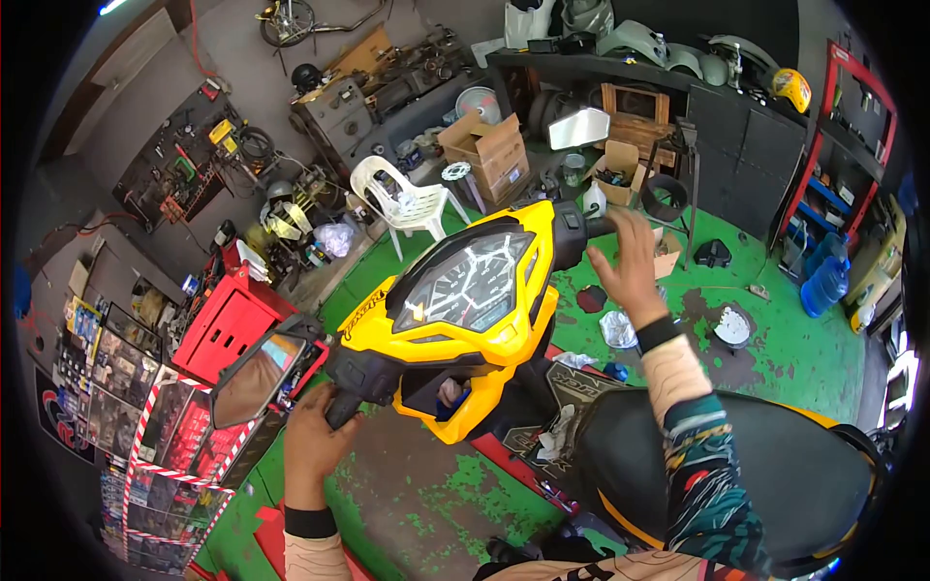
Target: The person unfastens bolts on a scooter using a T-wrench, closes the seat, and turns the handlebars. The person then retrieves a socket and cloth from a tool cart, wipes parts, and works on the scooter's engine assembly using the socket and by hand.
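A yellow scooter front (513, 339) with a dark instrument panel (467, 281) is in the middle of the view. My left hand (315, 431) is wrapped round the left handlebar grip (342, 407), just behind the left mirror (257, 382). At the other end of the bar, my right hand (630, 257) rests against the right grip (599, 226), its thumb apart from the fingers. The right mirror (579, 129) stands beyond it. Crumpled cloth or paper lies in the open front pocket (436, 392). The dark seat (727, 465) extends to the lower right, under my right forearm.
A white plastic chair (407, 198) and cardboard boxes (489, 160) stand behind the scooter. At the left are a red tool cabinet (228, 324) and a display case (184, 436). A red rack (843, 126) and blue water bottles (825, 286) are at the right.
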A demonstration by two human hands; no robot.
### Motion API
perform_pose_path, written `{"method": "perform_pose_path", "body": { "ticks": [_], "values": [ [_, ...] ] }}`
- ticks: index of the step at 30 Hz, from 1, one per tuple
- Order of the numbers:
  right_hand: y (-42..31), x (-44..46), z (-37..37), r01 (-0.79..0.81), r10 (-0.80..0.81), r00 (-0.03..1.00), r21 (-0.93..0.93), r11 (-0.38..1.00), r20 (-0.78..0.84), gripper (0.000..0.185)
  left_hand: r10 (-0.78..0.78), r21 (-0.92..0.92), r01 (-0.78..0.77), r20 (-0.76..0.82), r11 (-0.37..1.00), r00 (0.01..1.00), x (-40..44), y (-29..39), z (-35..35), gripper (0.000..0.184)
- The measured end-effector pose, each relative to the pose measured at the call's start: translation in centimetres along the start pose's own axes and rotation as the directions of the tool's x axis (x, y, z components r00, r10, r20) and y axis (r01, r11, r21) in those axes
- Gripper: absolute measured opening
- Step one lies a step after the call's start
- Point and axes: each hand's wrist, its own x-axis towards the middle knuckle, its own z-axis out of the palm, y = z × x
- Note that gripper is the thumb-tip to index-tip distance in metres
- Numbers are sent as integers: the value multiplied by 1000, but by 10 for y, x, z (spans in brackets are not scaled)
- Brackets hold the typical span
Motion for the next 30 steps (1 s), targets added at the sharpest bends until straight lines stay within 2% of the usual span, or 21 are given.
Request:
{"method": "perform_pose_path", "body": {
  "ticks": [1,2,3,4,5,7,8,11,15,19,24,27,30],
  "values": [
    [12,10,1,0,0,1000,-8,1000,-1,45,-19,-18,19,18,1000,1000,7,0,-3,51],
    [25,17,2,100,-98,977,-2,995,190,58,-39,-35,40,39,999,998,12,0,-6,52],
    [35,23,1,195,-189,908,23,981,374,71,-35,-39,36,44,999,998,17,-2,-8,52],
    [39,28,1,191,-183,906,17,981,382,71,-33,-75,35,19,997,999,22,-3,-9,54],
    [42,33,-1,128,-123,838,28,991,531,77,-33,-112,32,-4,993,999,28,-5,-10,56],
    [45,39,-6,-4,-13,622,20,1000,783,90,-37,-157,34,-15,987,999,39,-11,-9,58],
    [46,40,-8,-7,-8,614,15,1000,789,90,-39,-120,42,25,992,999,46,-17,-10,59],
    [44,41,-13,-87,104,491,-70,994,865,92,-45,-40,49,105,998,994,66,-23,-14,61],
    [36,37,-23,-139,107,532,-38,990,840,81,-47,39,42,148,998,988,77,-21,-18,64],
    [34,35,-24,-123,149,529,-98,987,835,79,-33,23,31,136,999,990,76,-22,-17,62],
    [35,31,-23,-134,147,550,-87,987,822,81,-21,46,17,99,999,995,74,-27,-14,63],
    [42,21,-18,-28,73,660,-73,997,747,89,-50,36,46,111,998,993,76,-26,-14,65],
    [40,17,-18,-20,68,707,-76,997,704,86,-36,36,32,122,999,992,77,-29,-14,66]
  ]
}}
